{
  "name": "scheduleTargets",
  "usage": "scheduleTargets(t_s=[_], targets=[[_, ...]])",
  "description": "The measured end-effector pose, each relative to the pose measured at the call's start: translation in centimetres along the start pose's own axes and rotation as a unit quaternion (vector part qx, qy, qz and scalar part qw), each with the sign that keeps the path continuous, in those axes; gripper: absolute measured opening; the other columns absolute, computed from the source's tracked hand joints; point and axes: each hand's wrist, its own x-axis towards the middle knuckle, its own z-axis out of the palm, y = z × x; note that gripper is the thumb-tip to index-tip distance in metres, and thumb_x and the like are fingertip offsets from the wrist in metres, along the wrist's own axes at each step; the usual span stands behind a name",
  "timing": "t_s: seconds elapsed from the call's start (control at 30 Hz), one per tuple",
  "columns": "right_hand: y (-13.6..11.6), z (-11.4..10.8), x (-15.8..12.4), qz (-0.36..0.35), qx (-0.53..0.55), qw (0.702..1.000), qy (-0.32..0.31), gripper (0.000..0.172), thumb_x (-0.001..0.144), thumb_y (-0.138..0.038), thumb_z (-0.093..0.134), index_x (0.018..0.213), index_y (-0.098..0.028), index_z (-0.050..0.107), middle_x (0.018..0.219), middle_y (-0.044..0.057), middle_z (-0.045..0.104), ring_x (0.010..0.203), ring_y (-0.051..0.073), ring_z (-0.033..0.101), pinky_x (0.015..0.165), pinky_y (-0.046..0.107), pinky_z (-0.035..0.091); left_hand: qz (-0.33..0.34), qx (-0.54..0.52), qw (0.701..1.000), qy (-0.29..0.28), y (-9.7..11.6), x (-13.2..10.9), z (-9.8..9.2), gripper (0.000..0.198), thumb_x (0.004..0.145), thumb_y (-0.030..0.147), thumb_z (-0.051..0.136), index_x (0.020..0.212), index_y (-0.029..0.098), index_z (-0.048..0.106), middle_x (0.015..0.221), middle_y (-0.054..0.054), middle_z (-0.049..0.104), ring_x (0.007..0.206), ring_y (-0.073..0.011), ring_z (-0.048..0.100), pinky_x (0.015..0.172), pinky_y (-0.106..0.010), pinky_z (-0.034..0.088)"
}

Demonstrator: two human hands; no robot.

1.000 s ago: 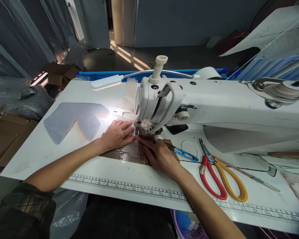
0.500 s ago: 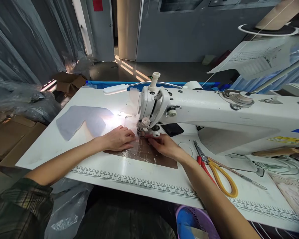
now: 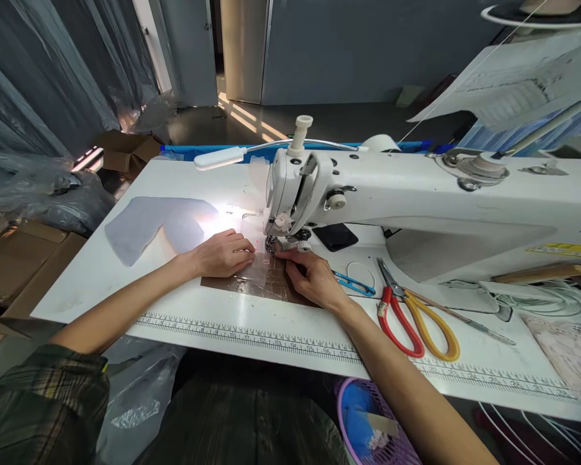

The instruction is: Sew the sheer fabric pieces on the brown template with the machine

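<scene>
My left hand (image 3: 225,253) lies palm down at the left of the needle area, its fingers resting on a translucent strip (image 3: 252,271) over a brown sheet (image 3: 223,285). Beside the presser foot (image 3: 273,244) of the white sewing machine (image 3: 382,187), my right hand (image 3: 314,276) has its thumb and fingers closed over the sheet's right part. Whatever is between those fingers is too small to make out. A pale grey cut piece of fabric (image 3: 140,223) lies flat on the table to the left.
Red-and-yellow-handled scissors (image 3: 392,303), a blue tool (image 3: 356,284) and a thin pointed tool (image 3: 465,321) lie right of my right hand. A black flat object (image 3: 336,237) sits under the machine arm. A ruler strip (image 3: 252,337) runs along the front edge; a purple basket (image 3: 343,413) stands below.
My right hand has drawn in toward the presser foot, and its arm has shifted off the blue tool, which now shows. The view has tipped slightly downward.
</scene>
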Motion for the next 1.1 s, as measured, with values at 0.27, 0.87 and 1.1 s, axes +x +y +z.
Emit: scheduleTargets(t_s=[0.27,0.87,1.1], targets=[[0.6,0.8,-1.0,-0.109,-0.092,0.989,-0.028,0.04,0.092,-0.019,0.047,0.126,-0.028,0.065,0.11,0.011,0.061,0.1,0.023,0.061,0.085,0.043,0.055,0.038,-0.122,0.991,0.036,1.8,-0.4,0.7,0.018,0.085,0.02,0.053,0.086,0.018,0.071,0.091,-0.006,0.075,0.078,-0.0177,0.068,0.067,-0.034,0.056],[0.1,0.4,-1.1,-0.155,-0.093,0.983,-0.026,0.034,0.091,-0.019,0.05,0.116,-0.024,0.072,0.109,0.013,0.06,0.1,0.025,0.059,0.084,0.044,0.054,0.03,-0.118,0.993,-0.011,2.9,-0.1,0.2,0.018,0.083,0.023,0.054,0.085,0.019,0.072,0.101,-0.006,0.072,0.082,-0.0206,0.062,0.077,-0.04,0.046],[0.1,0.4,-1.1,-0.146,-0.109,0.983,-0.033,0.034,0.09,-0.018,0.052,0.116,-0.027,0.072,0.111,0.011,0.06,0.098,0.024,0.059,0.083,0.042,0.054,0.063,-0.166,0.984,-0.029,2.1,0.9,0.5,0.016,0.076,0.02,0.053,0.073,0.018,0.068,0.085,-0.004,0.072,0.07,-0.0176,0.06,0.072,-0.035,0.047]])
